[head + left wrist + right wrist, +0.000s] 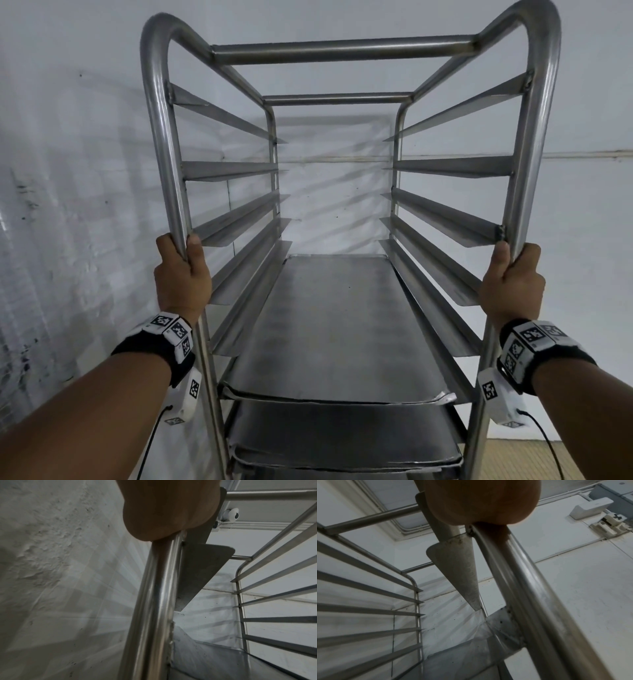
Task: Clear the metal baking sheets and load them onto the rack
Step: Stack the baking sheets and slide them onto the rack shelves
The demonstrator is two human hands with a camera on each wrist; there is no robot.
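A tall steel rack (342, 51) stands in front of me against a white wall. My left hand (181, 270) grips its front left post (154, 601) and my right hand (510, 277) grips its front right post (530, 588), fingers and thumbs curled round the tubes. A metal baking sheet (335, 325) lies on a middle pair of runners. A second baking sheet (342, 442) sits on the level below, with more edges showing under it. The upper runners (226, 171) are bare.
The white wall (68, 171) stands close behind and to the left of the rack. A strip of tan floor (565, 459) shows at the lower right. A small white camera (231, 514) hangs high on the wall.
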